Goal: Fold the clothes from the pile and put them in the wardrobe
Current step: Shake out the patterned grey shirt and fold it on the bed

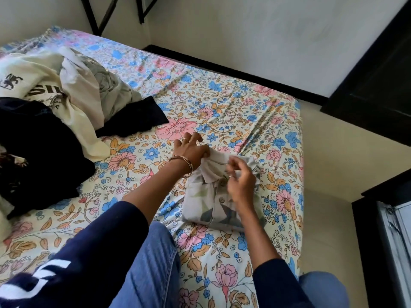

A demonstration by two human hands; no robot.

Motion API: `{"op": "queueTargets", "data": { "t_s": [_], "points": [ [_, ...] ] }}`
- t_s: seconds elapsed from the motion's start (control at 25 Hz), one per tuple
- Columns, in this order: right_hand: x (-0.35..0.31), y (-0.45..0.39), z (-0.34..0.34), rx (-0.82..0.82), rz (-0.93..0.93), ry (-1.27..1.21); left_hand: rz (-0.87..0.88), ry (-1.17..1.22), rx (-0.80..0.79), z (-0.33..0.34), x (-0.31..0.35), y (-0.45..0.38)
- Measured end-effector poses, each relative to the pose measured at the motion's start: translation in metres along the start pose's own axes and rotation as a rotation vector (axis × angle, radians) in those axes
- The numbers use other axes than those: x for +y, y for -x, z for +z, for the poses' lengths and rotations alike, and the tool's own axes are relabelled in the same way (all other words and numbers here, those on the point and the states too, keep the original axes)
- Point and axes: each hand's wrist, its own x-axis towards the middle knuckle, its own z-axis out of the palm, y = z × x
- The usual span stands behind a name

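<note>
A pale buttoned shirt (206,203) with a grey-green leaf print lies folded into a small rectangle on the flowered bed sheet (233,103), near the bed's right side. My left hand (192,150) pinches the left end of its white collar. My right hand (241,177) grips the collar's right part, just above the top button. The pile of unfolded clothes (55,90) lies at the left of the bed: cream printed garments, a grey one and dark navy ones.
My knee in blue jeans (153,261) rests on the bed. Right of the bed runs a strip of pale floor (329,165). Dark furniture (378,85) stands at the upper right, and a dark-framed door edge (387,230) at the lower right.
</note>
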Motion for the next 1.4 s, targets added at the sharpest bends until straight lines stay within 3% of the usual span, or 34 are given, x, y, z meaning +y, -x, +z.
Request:
{"op": "queueTargets", "data": {
  "t_s": [0.08, 0.2, 0.24, 0.28, 0.36, 0.44, 0.52, 0.6, 0.76, 0.88, 1.08, 1.2, 1.32, 1.4],
  "points": [
    [0.007, -0.010, -0.023, 0.065, 0.101, 0.089, 0.082, 0.002, -0.025, 0.002, -0.001, 0.003],
    [0.016, -0.018, -0.046, -0.395, -0.048, 0.690, 0.154, -0.145, -0.107, 0.007, 0.007, 0.011],
    [0.020, -0.021, -0.048, -0.456, -0.113, 0.810, 0.117, -0.160, -0.076, 0.010, 0.011, 0.013],
    [0.023, -0.025, -0.048, -0.411, -0.142, 0.843, 0.064, -0.134, -0.016, 0.013, 0.015, 0.017],
    [0.021, -0.028, -0.048, -0.131, -0.065, 0.676, -0.087, 0.025, 0.102, 0.018, 0.027, 0.028],
    [0.020, -0.022, -0.051, 0.101, 0.162, 0.498, -0.330, 0.265, 0.127, 0.024, 0.037, 0.044],
    [0.022, -0.007, -0.052, 0.117, 0.442, 0.456, -0.655, 0.524, 0.076, 0.033, 0.043, 0.061],
    [0.037, 0.012, -0.046, 0.030, 0.595, 0.491, -0.795, 0.628, -0.026, 0.045, 0.044, 0.076],
    [0.051, 0.020, -0.048, -0.026, 0.622, 0.268, -0.771, 0.894, -0.100, 0.048, 0.037, 0.087],
    [0.053, 0.017, -0.063, -0.263, 0.611, 0.115, -0.780, 1.214, -0.132, 0.038, 0.033, 0.094],
    [0.045, 0.032, -0.082, -0.496, 0.576, -0.105, -0.601, 1.253, -0.101, 0.033, 0.039, 0.107],
    [0.028, 0.036, -0.090, -0.449, 0.566, -0.205, -0.503, 1.326, -0.229, 0.023, 0.035, 0.111],
    [0.013, 0.035, -0.093, -0.412, 0.523, -0.322, -0.619, 1.522, -0.399, 0.007, 0.022, 0.105],
    [0.005, 0.026, -0.093, -0.420, 0.474, -0.349, -0.587, 1.607, -0.432, -0.001, 0.010, 0.092]
  ]
}}
